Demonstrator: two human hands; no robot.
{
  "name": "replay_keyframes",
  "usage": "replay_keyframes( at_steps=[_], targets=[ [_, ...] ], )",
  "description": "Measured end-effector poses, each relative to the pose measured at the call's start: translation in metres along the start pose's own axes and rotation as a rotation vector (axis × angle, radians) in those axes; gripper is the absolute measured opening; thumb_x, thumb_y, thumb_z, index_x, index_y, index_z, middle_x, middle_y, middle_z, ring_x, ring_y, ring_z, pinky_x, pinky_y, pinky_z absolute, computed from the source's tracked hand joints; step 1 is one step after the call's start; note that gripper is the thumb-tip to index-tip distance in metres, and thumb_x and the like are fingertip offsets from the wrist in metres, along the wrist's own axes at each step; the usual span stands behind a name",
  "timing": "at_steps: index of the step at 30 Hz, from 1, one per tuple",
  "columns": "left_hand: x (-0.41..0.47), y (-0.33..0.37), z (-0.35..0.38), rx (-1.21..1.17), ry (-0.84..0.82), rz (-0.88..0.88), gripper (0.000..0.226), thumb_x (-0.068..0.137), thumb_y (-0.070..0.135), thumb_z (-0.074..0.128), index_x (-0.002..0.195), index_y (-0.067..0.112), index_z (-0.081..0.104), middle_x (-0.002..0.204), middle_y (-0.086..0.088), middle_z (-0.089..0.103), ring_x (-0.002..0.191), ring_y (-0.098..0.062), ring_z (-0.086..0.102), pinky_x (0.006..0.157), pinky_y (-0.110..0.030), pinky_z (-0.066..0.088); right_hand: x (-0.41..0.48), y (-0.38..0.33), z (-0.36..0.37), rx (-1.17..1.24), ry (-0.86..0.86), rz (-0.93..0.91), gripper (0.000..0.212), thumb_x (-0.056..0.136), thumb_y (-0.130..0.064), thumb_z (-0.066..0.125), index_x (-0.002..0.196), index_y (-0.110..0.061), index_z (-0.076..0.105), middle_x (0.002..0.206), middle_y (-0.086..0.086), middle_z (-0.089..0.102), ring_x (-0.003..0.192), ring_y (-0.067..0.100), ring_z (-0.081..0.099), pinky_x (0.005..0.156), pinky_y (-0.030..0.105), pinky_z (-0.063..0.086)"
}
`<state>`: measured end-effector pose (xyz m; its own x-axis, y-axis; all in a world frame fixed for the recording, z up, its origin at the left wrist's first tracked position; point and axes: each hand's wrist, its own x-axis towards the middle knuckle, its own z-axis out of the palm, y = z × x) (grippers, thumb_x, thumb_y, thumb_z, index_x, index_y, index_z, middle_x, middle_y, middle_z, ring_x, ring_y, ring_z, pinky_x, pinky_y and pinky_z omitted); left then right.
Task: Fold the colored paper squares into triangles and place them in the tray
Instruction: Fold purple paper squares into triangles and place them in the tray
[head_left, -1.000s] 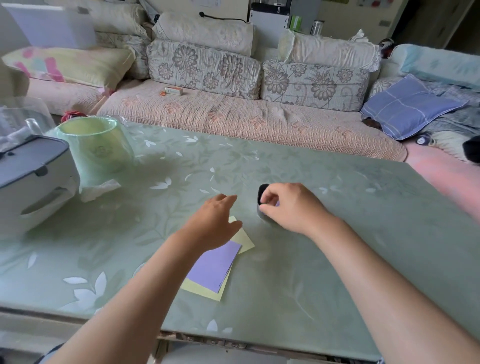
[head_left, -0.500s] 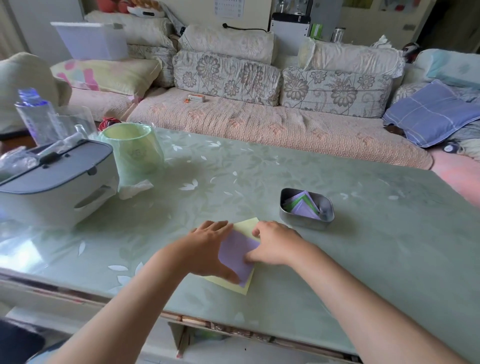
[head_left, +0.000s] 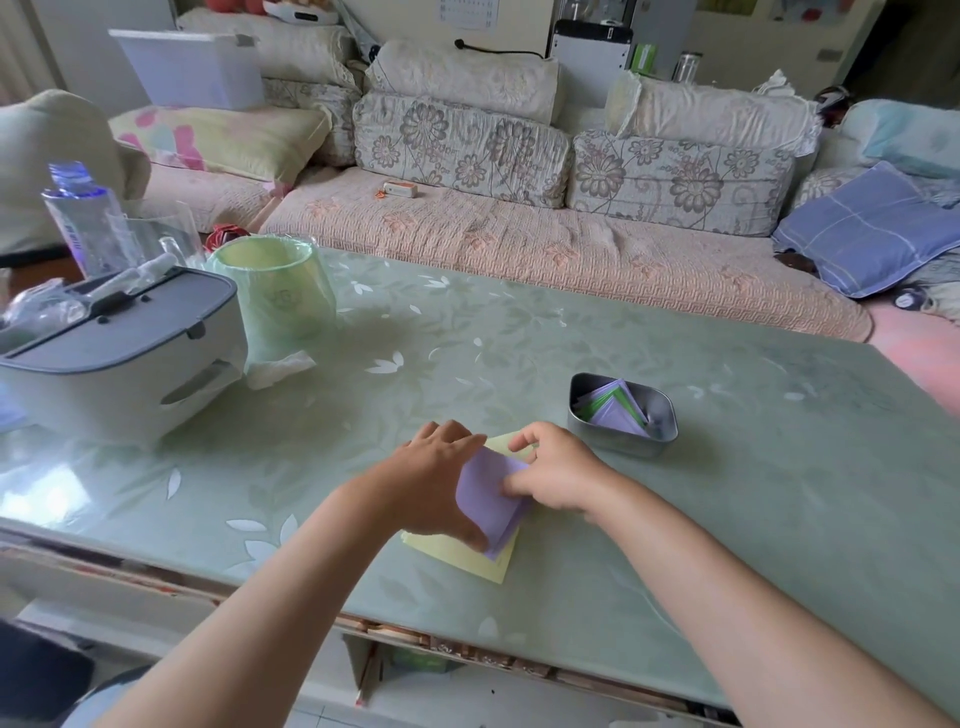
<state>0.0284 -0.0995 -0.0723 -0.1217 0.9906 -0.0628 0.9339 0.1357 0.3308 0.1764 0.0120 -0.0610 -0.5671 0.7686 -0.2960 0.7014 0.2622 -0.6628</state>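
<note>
**Purple square** (head_left: 488, 499): centre of the bench (head_left: 519, 338), raised and bowed between both hands. Lying directly over the yellow square (head_left: 457, 558) and meeting it near the front corner. Judged mid-fold, with no crease pressed yet.

**Left hand** (head_left: 431, 483): on the purple square's left side. Thumb hooked at the near corner, fingers (head_left: 457, 441) reaching toward the far corner. Probably anchoring that side as a hinge for the diagonal fold.

**Right hand** (head_left: 561, 478): fingers curled, pinching the purple square's right edge. Likely there to carry that edge across to the opposite corner.

**Yellow square**: flat on the bench beneath the work, held by neither hand. Apparently next in line, and doubling as an underlay.

**Tray** (head_left: 608, 441): metal, just beyond and right of the right hand, apart from both squares. Contains folded triangles (head_left: 615, 410) in purple and green. Presumably set close on that side for a short drop after each fold.

**Also on the bench**: grey-lidded box (head_left: 119, 353) and green bin (head_left: 275, 291), both at the left, well apart from the folding.
</note>
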Motion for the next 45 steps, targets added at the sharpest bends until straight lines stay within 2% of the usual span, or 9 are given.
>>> replay_keyframes(
  at_steps=[4,9,13,15,22,27,33,41,45],
  targets=[
    [0.003,-0.002,-0.002,-0.188,0.106,-0.003,0.102,0.066,0.045,0.088,0.15,0.023,0.034,0.136,0.002,0.04,0.128,-0.018,0.037,0.106,-0.031,0.037,0.003,0.006,-0.002,0.1,0.055,-0.037,0.035,0.067,-0.022,0.081,0.098,-0.03,0.066,0.097,-0.001,0.072,0.088,0.019,0.07,0.082,0.037,0.058],
    [0.01,0.003,-0.013,-0.433,0.301,-0.077,0.066,0.079,0.024,0.081,0.136,0.028,0.05,0.106,0.004,0.059,0.083,-0.011,0.057,0.073,-0.015,0.041,-0.008,0.014,-0.012,0.197,0.133,-0.068,0.009,0.078,-0.018,0.08,0.074,-0.017,0.071,0.073,0.003,0.073,0.055,0.014,0.06,0.063,0.031,0.051],
    [0.013,0.019,-0.015,-0.453,0.388,-0.125,0.018,0.083,0.02,0.075,0.08,0.033,0.062,0.061,0.017,0.047,0.055,0.0,0.046,0.053,-0.011,0.034,-0.018,0.021,-0.021,0.265,0.188,-0.092,0.01,0.083,-0.022,0.078,0.076,-0.017,0.073,0.077,0.003,0.074,0.053,0.014,0.062,0.064,0.027,0.048],
    [0.017,0.027,-0.012,-0.518,0.403,-0.115,0.043,0.087,0.019,0.071,0.058,0.026,0.04,0.047,0.011,0.036,0.049,-0.01,0.035,0.047,-0.019,0.027,-0.024,0.024,-0.025,0.302,0.217,-0.104,0.015,0.087,-0.022,0.075,0.076,-0.015,0.068,0.07,-0.002,0.068,0.052,0.014,0.06,0.061,0.024,0.046],
    [0.033,0.052,-0.002,-0.752,0.341,-0.204,0.02,0.092,0.027,0.062,0.081,0.011,0.067,0.067,0.003,0.055,0.064,-0.015,0.044,0.061,-0.029,0.035,-0.038,0.047,-0.042,0.18,0.311,-0.144,0.015,0.095,-0.02,0.056,0.089,-0.023,0.07,0.076,-0.012,0.064,0.071,0.009,0.063,0.068,0.024,0.045],
    [0.045,0.06,0.002,-0.825,0.317,-0.304,0.01,0.091,0.025,0.063,0.088,0.019,0.07,0.08,0.002,0.07,0.067,-0.015,0.058,0.062,-0.025,0.043,-0.044,0.067,-0.054,-0.081,0.271,-0.47,0.073,0.072,0.015,0.039,0.121,-0.034,0.062,0.124,-0.017,0.053,0.108,-0.009,0.05,0.087,0.005,0.038],
    [0.058,0.065,0.01,-0.763,0.262,-0.343,0.015,0.09,0.028,0.065,0.084,0.015,0.071,0.075,0.0,0.066,0.066,-0.016,0.053,0.06,-0.026,0.041,-0.039,0.083,-0.061,-0.272,0.234,-0.564,0.03,0.076,-0.015,0.076,0.096,-0.037,0.07,0.132,-0.017,0.048,0.124,0.006,0.046,0.103,0.02,0.034],
    [0.057,0.084,0.015,-0.706,0.135,-0.207,0.019,0.092,0.023,0.056,0.088,0.024,0.075,0.079,-0.007,0.067,0.062,-0.012,0.049,0.058,-0.021,0.043,-0.04,0.093,-0.067,-0.044,0.238,-0.396,0.014,0.085,-0.037,0.076,0.072,-0.04,0.072,0.116,-0.025,0.061,0.111,-0.011,0.054,0.09,0.004,0.033],
    [0.054,0.091,0.018,-0.722,0.096,-0.177,0.025,0.093,0.022,0.05,0.076,0.009,0.063,0.065,-0.004,0.048,0.061,-0.016,0.039,0.057,-0.024,0.034,-0.038,0.1,-0.071,0.175,0.228,-0.265,0.017,0.088,-0.03,0.074,0.072,-0.026,0.075,0.069,-0.02,0.065,0.063,-0.004,0.055,0.065,0.016,0.042]
  ],
)
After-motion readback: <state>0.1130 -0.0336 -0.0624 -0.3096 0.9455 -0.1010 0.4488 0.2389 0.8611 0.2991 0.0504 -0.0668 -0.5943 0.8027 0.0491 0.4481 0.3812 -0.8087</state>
